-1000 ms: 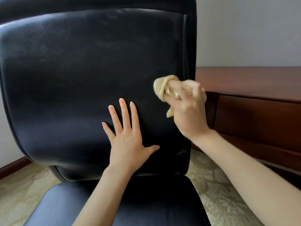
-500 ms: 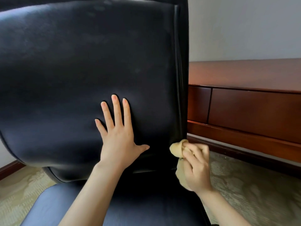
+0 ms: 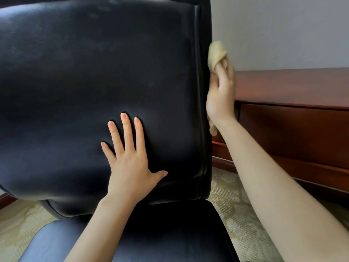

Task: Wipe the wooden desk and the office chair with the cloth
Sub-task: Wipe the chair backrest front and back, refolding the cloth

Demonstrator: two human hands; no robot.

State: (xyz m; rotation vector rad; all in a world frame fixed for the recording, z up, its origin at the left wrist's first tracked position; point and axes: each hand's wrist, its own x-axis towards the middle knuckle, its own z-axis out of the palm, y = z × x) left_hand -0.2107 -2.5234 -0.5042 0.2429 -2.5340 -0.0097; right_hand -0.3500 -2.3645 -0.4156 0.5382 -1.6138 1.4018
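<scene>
A black leather office chair [image 3: 85, 76] fills most of the view, its backrest facing me and its seat below. My left hand [image 3: 130, 163] lies flat with spread fingers on the lower backrest. My right hand [image 3: 221, 91] grips a crumpled yellow cloth [image 3: 217, 52] and holds it against the backrest's right side edge, about halfway up. A tail of the cloth hangs below my wrist. The wooden desk [image 3: 294, 87], reddish brown with drawer fronts, stands behind the chair on the right.
A pale patterned carpet [image 3: 232, 210] covers the floor around the chair. A plain grey wall [image 3: 283, 31] rises behind the desk. A dark wooden skirting board [image 3: 5, 199] shows at the lower left.
My right hand, with the cloth, dropped from the backrest's right side to its bottom corner, then rose again along the right edge. My left hand stayed pressed on the backrest.
</scene>
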